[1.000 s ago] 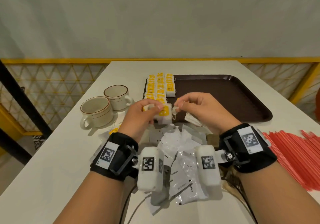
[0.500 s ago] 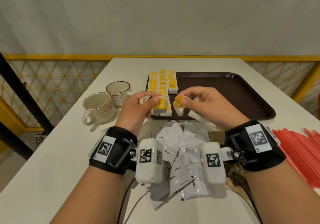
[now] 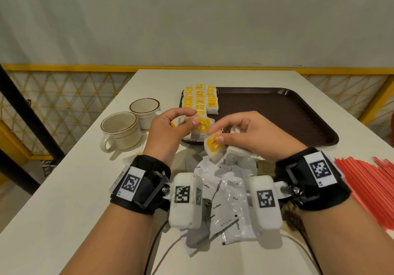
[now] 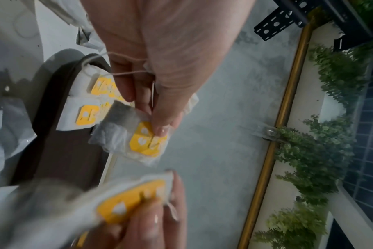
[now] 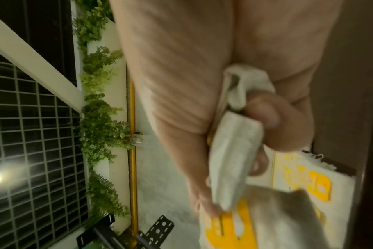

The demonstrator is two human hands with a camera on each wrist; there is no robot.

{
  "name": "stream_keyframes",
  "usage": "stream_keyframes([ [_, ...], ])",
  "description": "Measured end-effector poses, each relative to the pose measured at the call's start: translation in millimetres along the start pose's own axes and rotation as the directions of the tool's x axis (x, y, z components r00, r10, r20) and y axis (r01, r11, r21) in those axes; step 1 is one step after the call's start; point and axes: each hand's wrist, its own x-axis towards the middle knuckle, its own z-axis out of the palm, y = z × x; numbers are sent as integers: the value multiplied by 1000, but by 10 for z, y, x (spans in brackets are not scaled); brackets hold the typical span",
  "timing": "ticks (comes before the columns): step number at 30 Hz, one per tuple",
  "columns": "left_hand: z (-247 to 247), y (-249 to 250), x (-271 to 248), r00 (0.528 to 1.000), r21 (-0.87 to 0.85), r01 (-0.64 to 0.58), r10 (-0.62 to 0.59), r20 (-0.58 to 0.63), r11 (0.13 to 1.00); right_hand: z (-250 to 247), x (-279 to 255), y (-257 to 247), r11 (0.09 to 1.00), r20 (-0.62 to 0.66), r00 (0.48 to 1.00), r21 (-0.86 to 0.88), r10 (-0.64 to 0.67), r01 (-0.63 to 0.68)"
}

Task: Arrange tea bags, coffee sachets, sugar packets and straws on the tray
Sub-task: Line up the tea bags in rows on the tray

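My left hand [image 3: 190,122] pinches a white tea bag with a yellow tag [image 4: 146,139] over the near left corner of the brown tray [image 3: 277,112]; another bag is tucked in its fingers. My right hand [image 3: 218,137] pinches a second yellow-tagged tea bag [image 3: 213,147] by its tag, just in front of the tray, and holds more tea bags [image 5: 234,143] in its curled fingers. Rows of tea bags [image 3: 199,101] lie along the tray's left side. Coffee sachets [image 3: 226,191] are piled on the table under my wrists. Red straws [image 3: 371,181] lie at the right.
Two cream cups [image 3: 121,128] [image 3: 145,109] stand left of the tray on the white table [image 3: 64,189]. The tray's middle and right are bare brown surface. A yellow railing [image 3: 53,68] runs behind the table, whose left edge is close.
The hands have drawn apart. The right hand has pulled one tea bag down and toward me, away from the left hand's bunch. The left hand stays by the tray corner.
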Motion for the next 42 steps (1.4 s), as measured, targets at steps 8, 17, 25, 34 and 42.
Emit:
stream_keyframes([
  [8, 124, 18, -92, 998, -47, -13, 16, 61, 999, 167, 109, 115, 942, -328, 938, 335, 115, 2],
  [17, 181, 38, -128, 997, -161, 33, -21, 80, 986, 252, 153, 118, 888, -407, 881, 458, 240, -30],
  [25, 174, -50, -113, 994, 120, -31, 19, 106, 992, 193, 146, 43, 547, -150, 856, 819, 494, -172],
  [34, 178, -80, -102, 997, 136, 45, -53, 58, 990, 153, 134, 24, 235, 2, 900, 965, 436, -116],
  [42, 81, -106, -25, 999, 125, -27, 33, -42, 992, 160, 175, 96, 584, -264, 872, 811, 412, -31],
])
